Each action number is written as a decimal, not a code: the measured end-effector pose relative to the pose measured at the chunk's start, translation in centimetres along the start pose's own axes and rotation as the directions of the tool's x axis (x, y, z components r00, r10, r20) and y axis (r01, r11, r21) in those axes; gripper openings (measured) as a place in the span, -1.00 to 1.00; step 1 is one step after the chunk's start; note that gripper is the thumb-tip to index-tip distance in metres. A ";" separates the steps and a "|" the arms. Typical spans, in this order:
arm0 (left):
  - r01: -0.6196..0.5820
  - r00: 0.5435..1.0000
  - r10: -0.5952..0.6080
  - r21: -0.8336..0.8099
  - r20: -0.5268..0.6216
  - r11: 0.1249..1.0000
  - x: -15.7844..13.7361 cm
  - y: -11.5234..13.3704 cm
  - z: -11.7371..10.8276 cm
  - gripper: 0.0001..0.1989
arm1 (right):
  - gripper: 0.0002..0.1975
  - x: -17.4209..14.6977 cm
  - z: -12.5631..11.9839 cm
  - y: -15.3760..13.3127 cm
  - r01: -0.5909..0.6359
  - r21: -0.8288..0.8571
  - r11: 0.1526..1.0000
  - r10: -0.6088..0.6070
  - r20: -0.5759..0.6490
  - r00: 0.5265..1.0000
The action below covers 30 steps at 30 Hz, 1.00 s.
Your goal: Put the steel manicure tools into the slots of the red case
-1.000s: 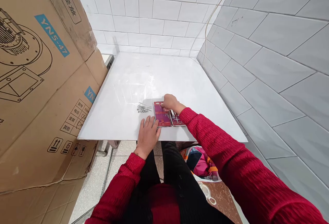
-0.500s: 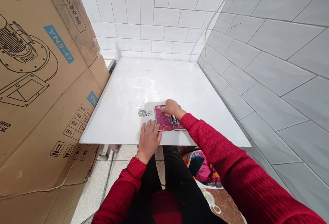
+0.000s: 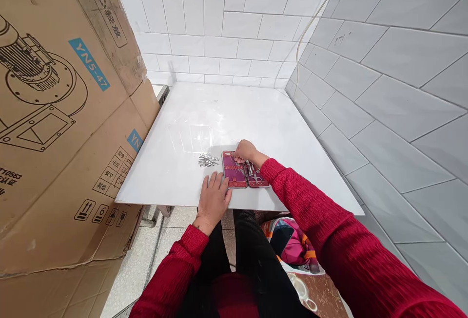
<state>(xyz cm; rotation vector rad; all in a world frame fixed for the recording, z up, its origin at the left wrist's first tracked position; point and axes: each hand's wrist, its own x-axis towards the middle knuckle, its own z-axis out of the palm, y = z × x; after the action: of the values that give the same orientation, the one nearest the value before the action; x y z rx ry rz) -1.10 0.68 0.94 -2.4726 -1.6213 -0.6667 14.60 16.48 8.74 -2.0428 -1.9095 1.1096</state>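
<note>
A manicure case [image 3: 234, 177] with a red and purple lining lies unfolded near the table's front edge. Its right half holds small scissors [image 3: 256, 180] and other metal tools. My left hand [image 3: 212, 195] rests flat, fingers spread, with its fingertips at the case's left edge. Over the upper middle of the case, my right hand [image 3: 245, 151] is closed in a pinch, and whatever is between its fingers is too small to make out. Left of the case sits a loose pile of small metal manicure tools [image 3: 208, 160].
The white table [image 3: 175, 181] meets a tiled wall [image 3: 398, 108] on the right. A large cardboard box [image 3: 91, 128] stands along the left. Below the table's front edge are a bag with pink and dark cloth [image 3: 294, 247] and a brown surface [image 3: 325, 291].
The view has shifted slightly. My right hand stays pinched over the case, lying a little differently, and more of the scissors shows. My left hand stays at the case's edge.
</note>
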 end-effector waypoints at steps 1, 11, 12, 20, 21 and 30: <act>-0.001 1.000 0.001 0.002 0.002 1.000 0.0 0.0 0.0 -0.65 | -0.69 0.0 0.0 -0.1 0.002 -0.005 1.000 -0.002 0.000 1.000; 0.015 1.000 -0.015 0.038 0.014 0.999 0.0 -0.1 0.4 -0.65 | -0.73 1.3 -0.4 0.6 0.079 0.038 0.996 -0.080 0.017 0.997; 0.017 1.000 -0.018 0.039 0.016 0.999 -0.1 0.0 0.5 -0.65 | -0.75 1.6 -0.3 0.9 0.099 0.060 0.993 -0.100 0.015 0.995; 0.020 0.999 -0.022 0.042 0.034 0.999 -0.3 0.0 0.7 -0.64 | -0.80 4.0 -0.5 1.1 0.219 0.179 0.959 -0.218 -0.024 0.976; 0.017 0.999 -0.018 0.044 0.030 0.999 -0.3 0.0 0.7 -0.64 | -0.81 4.3 -0.7 0.6 0.241 0.178 0.954 -0.241 -0.024 0.970; 0.016 1.000 -0.015 0.050 -0.009 0.999 -0.5 0.2 0.3 -0.65 | -0.96 6.2 1.7 -8.4 0.481 -0.334 0.810 -0.465 0.134 0.875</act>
<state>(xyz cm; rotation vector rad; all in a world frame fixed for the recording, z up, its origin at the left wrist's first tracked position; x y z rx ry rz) -1.03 0.28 0.43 -2.4211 -1.6349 -0.6296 6.33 23.03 9.60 -1.5246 -2.6080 0.7277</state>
